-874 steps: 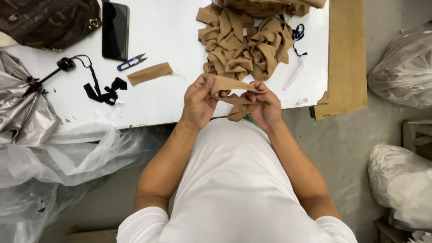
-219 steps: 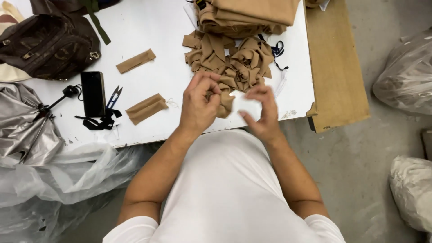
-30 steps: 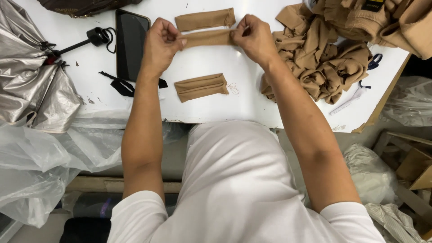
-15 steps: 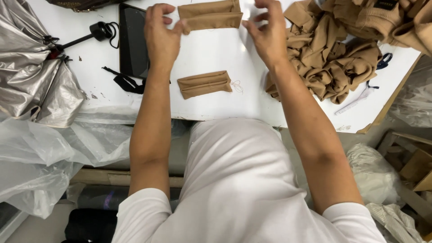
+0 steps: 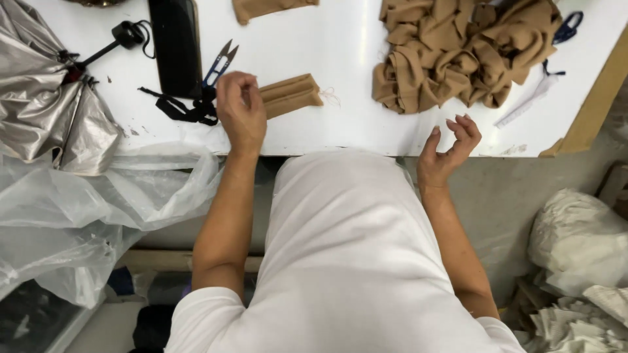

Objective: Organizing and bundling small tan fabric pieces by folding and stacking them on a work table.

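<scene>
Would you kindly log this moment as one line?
left hand: empty, over folded tan piece | right hand: empty, open, at table edge | tan fabric pile: beyond right hand | thread snips: near left hand

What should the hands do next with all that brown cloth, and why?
Probably the right hand, open and holding nothing, should reach up to the heap of tan cloth pieces for one more. Two folded strips already lie apart from it, the left hand touching one.

My table is white. The folded cloth by my left hand is tan, and so is the pile and the strip up top. My snips are blue. The phone is black. My shirt is white. The sheet is shiny silver.
</scene>
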